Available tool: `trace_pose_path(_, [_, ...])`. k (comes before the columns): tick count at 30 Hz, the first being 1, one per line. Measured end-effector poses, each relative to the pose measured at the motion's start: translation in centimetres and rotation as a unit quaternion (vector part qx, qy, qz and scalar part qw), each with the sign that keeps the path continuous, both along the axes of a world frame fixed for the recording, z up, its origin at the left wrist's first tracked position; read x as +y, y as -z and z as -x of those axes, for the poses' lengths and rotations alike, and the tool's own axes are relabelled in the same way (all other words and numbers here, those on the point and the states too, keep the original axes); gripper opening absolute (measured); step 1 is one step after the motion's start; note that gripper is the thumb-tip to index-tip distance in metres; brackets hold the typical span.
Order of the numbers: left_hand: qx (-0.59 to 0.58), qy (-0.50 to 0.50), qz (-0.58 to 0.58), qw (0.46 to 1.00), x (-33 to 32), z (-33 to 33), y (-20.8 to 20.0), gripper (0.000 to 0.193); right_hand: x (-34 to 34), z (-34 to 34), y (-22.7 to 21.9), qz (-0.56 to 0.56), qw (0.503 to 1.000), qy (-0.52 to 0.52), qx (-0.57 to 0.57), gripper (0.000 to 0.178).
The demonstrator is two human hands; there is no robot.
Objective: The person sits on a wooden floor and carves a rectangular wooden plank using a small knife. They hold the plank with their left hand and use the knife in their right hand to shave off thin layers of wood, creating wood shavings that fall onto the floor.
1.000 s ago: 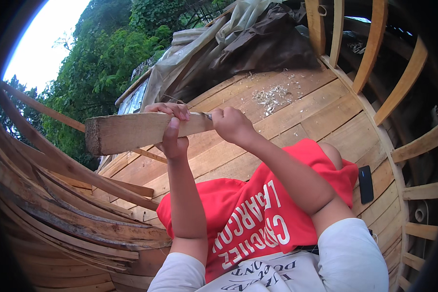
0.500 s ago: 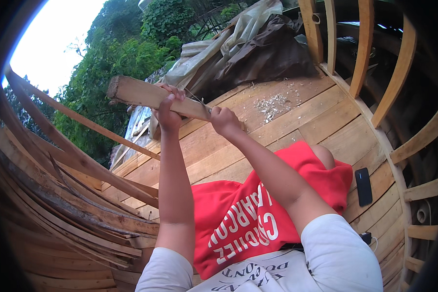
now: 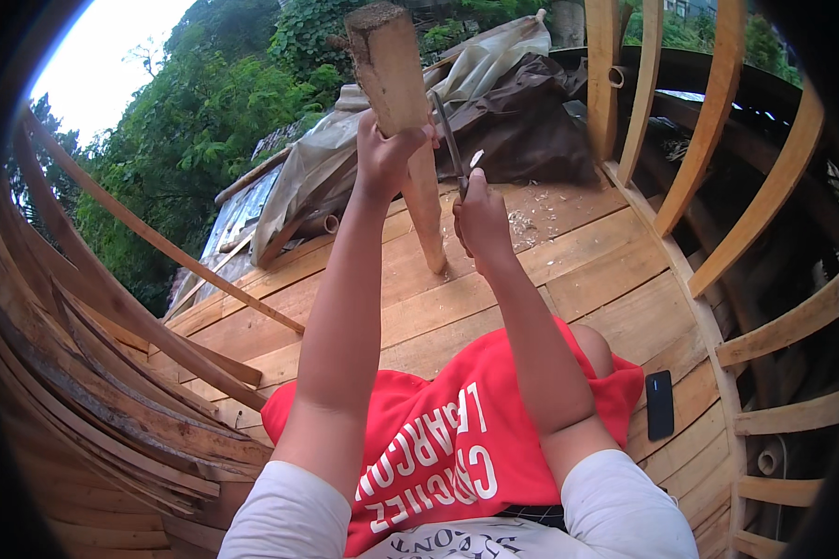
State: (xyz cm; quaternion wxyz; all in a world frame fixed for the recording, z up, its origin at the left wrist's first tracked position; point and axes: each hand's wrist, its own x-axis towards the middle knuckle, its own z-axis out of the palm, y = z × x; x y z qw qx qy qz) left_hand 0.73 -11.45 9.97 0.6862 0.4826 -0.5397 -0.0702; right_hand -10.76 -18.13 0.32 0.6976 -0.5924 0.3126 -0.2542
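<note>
My left hand [image 3: 389, 158] is wrapped around the middle of a thick wooden post [image 3: 389, 79]. The post stands nearly upright, its rough, wide end up and its tapered end down on the plank floor [image 3: 587, 279]. In my right hand [image 3: 483, 219], close to the post's right side, is a long-bladed knife [image 3: 448, 135]. Its dark blade points up and slightly left, beside the post and my left fingers. A pale wood chip [image 3: 476, 158] shows just above my right thumb. The handle is mostly hidden in my fist.
Wood shavings [image 3: 522, 224] lie on the planks beyond my right hand. A dark phone [image 3: 659, 405] rests right of my red shorts [image 3: 438, 438]. Curved wooden ribs [image 3: 708, 121] rise at the right, and bent planks [image 3: 112, 391] line the left. Tarps [image 3: 522, 121] cover a heap ahead.
The post has swung from a slant across to nearly upright, its tapered end now on the floor. My right hand has moved right, and the knife blade now points up.
</note>
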Motion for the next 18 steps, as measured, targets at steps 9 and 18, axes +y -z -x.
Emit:
trace_pose_path(9, [-0.022,0.000,-0.020,1.000,-2.0,0.7,-0.2,0.031,-2.4,0.3,-0.1,0.094,0.995,0.027,0.035,0.053])
trace_pose_path(18, [-0.130,-0.173,0.088,0.972,-2.6,0.0,0.9,0.083,-1.9,0.5,0.0,-0.006,0.999,0.017,0.046,0.061])
